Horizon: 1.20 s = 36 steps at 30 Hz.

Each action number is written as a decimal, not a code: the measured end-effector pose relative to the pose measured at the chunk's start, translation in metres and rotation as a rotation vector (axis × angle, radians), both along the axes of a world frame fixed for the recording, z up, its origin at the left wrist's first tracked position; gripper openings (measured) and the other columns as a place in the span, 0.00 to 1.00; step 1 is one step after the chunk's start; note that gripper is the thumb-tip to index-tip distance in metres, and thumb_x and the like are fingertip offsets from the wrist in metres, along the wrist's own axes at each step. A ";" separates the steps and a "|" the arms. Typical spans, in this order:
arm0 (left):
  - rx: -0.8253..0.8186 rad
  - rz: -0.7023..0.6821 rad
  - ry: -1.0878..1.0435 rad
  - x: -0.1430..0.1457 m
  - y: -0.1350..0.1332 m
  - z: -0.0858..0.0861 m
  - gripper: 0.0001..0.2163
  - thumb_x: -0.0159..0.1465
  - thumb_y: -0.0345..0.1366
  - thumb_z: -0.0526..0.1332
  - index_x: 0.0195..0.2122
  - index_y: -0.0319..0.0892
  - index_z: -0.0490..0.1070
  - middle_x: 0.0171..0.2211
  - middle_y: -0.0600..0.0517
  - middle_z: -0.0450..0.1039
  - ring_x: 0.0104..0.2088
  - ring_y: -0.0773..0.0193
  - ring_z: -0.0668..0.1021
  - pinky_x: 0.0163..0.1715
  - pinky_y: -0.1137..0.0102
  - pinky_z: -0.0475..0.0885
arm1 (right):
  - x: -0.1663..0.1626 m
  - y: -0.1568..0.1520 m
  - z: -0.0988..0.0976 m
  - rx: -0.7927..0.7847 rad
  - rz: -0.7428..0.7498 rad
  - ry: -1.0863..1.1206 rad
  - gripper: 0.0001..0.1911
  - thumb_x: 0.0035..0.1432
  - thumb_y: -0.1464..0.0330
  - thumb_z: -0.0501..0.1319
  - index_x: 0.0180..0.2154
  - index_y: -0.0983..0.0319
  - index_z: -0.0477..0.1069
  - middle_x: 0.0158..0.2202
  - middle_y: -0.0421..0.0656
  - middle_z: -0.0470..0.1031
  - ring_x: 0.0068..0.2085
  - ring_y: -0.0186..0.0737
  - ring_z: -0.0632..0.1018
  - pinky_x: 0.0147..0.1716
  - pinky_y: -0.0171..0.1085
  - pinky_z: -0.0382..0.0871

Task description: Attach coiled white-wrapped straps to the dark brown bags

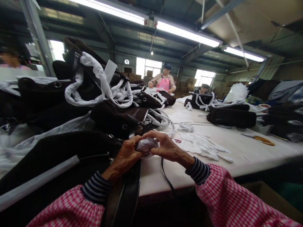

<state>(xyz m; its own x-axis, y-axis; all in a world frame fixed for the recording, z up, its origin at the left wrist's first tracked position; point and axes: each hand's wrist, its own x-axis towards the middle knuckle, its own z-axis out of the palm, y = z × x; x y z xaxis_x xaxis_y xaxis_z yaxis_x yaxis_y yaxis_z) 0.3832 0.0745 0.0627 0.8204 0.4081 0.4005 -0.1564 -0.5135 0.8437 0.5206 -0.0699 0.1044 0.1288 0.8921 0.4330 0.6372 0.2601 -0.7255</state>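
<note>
I have the white-wrapped bundle [147,145] pinched between left grip [127,150] and right grip [167,147], probably so it can't loosen, over the desk [157,178]'s near side. From it, dark handbags [115,118] heap at ten o'clock; a white coil [186,127] lies at two; orange-handled scissors [264,140], seemingly kept aside, at three.

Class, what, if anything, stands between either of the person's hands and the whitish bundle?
Nothing visible does: the left hand and right hand already grip the whitish bundle directly, from either side.
</note>
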 end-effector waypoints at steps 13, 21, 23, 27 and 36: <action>0.372 -0.103 0.086 -0.001 -0.011 -0.018 0.09 0.60 0.38 0.64 0.40 0.40 0.76 0.34 0.51 0.72 0.33 0.61 0.74 0.34 0.69 0.62 | -0.010 -0.029 0.004 -0.207 -0.093 -0.189 0.23 0.44 0.78 0.67 0.44 0.59 0.71 0.34 0.36 0.74 0.33 0.37 0.73 0.31 0.34 0.61; 0.244 -0.064 0.118 0.000 -0.014 -0.012 0.10 0.60 0.42 0.67 0.38 0.41 0.76 0.35 0.52 0.74 0.36 0.60 0.75 0.36 0.70 0.63 | -0.007 -0.027 -0.005 -0.113 -0.174 -0.088 0.17 0.46 0.76 0.65 0.40 0.60 0.70 0.34 0.37 0.71 0.34 0.36 0.71 0.32 0.34 0.60; 0.204 -0.081 0.129 -0.001 -0.015 -0.007 0.12 0.59 0.44 0.68 0.38 0.41 0.76 0.35 0.53 0.74 0.37 0.59 0.74 0.36 0.70 0.63 | -0.004 -0.026 -0.005 -0.120 -0.157 -0.056 0.22 0.45 0.77 0.65 0.44 0.59 0.71 0.35 0.37 0.72 0.36 0.38 0.72 0.33 0.34 0.61; 0.180 -0.073 0.115 -0.001 -0.018 -0.003 0.11 0.58 0.43 0.68 0.33 0.40 0.75 0.32 0.54 0.72 0.35 0.60 0.73 0.36 0.70 0.62 | -0.002 -0.024 -0.001 -0.173 -0.132 -0.052 0.30 0.44 0.78 0.65 0.52 0.59 0.69 0.35 0.37 0.73 0.36 0.39 0.73 0.34 0.35 0.62; 0.245 -0.089 0.084 0.001 -0.014 -0.009 0.07 0.59 0.38 0.64 0.34 0.41 0.76 0.33 0.52 0.75 0.35 0.59 0.75 0.35 0.69 0.62 | -0.007 -0.016 0.011 -0.260 -0.134 -0.255 0.27 0.44 0.78 0.70 0.48 0.60 0.73 0.33 0.36 0.74 0.34 0.36 0.72 0.32 0.33 0.60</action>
<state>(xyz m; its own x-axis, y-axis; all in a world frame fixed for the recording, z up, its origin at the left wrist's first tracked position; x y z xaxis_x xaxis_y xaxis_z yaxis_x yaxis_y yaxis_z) 0.3845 0.0608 0.0534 0.8831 0.2323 0.4077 -0.1449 -0.6914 0.7078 0.5132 -0.0860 0.1154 0.1694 0.9589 0.2277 0.8218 -0.0098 -0.5697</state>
